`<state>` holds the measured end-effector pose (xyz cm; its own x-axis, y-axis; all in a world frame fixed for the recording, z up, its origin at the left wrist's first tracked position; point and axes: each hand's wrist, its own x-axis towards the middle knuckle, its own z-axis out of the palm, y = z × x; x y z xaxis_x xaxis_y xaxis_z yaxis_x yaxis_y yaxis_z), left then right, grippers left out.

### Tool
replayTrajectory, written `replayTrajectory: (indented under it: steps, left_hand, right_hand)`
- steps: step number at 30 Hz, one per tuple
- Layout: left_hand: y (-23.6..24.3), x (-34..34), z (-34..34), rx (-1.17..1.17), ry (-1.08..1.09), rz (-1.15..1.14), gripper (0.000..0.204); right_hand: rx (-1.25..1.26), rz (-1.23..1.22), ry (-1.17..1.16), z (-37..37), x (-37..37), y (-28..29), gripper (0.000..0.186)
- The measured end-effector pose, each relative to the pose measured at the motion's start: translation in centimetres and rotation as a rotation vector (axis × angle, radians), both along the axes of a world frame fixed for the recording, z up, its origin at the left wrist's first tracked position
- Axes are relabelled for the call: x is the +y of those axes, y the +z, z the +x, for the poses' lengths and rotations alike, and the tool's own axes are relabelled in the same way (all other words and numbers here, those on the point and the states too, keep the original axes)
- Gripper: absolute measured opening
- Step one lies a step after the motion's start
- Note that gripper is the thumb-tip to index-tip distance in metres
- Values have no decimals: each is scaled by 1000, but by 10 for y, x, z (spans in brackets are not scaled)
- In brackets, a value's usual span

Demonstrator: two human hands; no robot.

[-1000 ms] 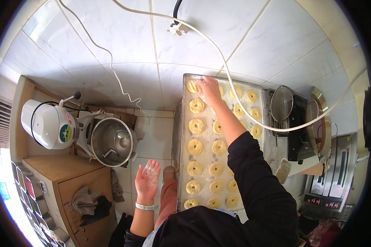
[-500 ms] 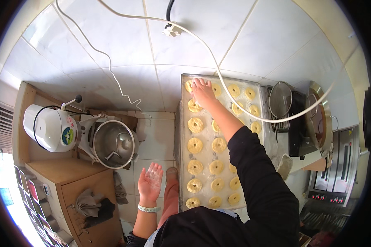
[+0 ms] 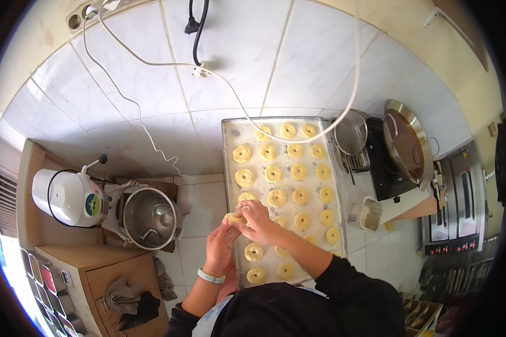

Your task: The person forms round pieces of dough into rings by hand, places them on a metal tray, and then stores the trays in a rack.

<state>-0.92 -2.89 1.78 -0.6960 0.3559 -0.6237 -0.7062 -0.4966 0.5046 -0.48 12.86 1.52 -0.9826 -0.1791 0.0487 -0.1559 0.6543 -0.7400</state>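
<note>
A pale yellow dough ring (image 3: 234, 218) is between my two hands, above the left side of a large metal tray (image 3: 243, 130). My right hand (image 3: 258, 222) has its fingers closed on the ring from the right. From below left, my left hand (image 3: 219, 245) cups it, with thumb and fingertips against the dough. Part of the ring is covered by fingers. Rows of similar rings, such as this dough ring (image 3: 277, 197), lie flat on the floury tray; my hands and right forearm hide some of them.
On the left stands a white mixer (image 3: 67, 196) with a steel bowl (image 3: 152, 219). Right of the tray are a mesh strainer (image 3: 351, 132), a wide pan of brown liquid (image 3: 407, 146) and a plastic container (image 3: 371, 214). A white cable (image 3: 230, 90) hangs across the view.
My right hand has come back from the tray's far left corner with a dough ring, leaving a bare spot there. My open left hand has moved up to meet it. The view has shifted.
</note>
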Motion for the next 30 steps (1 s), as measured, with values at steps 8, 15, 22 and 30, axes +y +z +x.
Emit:
replayTrajectory:
  steps: [8, 15, 22, 30]
  left_hand:
    - [13, 20, 14, 239, -121, -83, 27]
    - [32, 9, 3, 372, -259, 25, 27]
    - [47, 0, 1, 549, -244, -92, 24]
    - [52, -7, 6, 382, -260, -6, 22]
  right_hand:
    - [191, 453, -217, 49, -16, 54, 28]
    - [56, -386, -429, 51, -15, 65, 28]
    - [22, -368, -401, 56, -15, 90, 20]
    - [-32, -658, -425, 72, -18, 83, 24]
